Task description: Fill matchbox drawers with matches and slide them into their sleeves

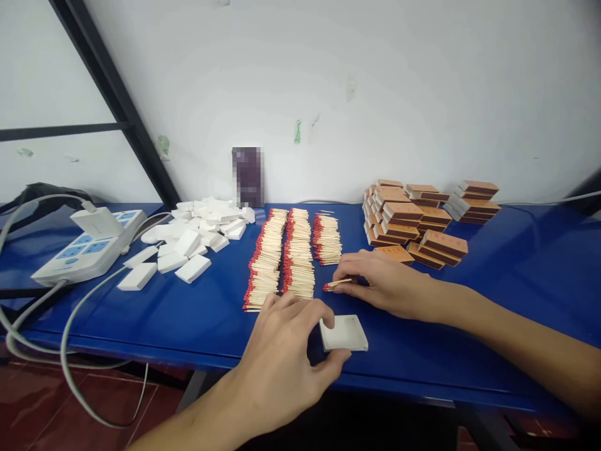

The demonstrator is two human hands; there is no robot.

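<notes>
Near the front edge of the blue table, my left hand (288, 351) grips a white matchbox tray (346, 333) by its left end, thumb at the near side and index finger at the far side. The tray lies open side up with nothing visible in it. Just beyond it, my right hand (382, 282) pinches a few red-headed matches (339, 285) between thumb and fingers. Left of that hand lie two long rows of matches, the left row (267, 260) and the middle row (299, 254). A shorter row (327, 239) lies beside them, just beyond my right fingers.
White trays (206, 225) lie heaped at the left rear. Orange-brown matchbox sleeves (399, 213) are stacked at the right rear. A power strip (94, 244) with loose cables (70, 338) occupies the far left. A blurred dark purple box (248, 177) leans on the wall.
</notes>
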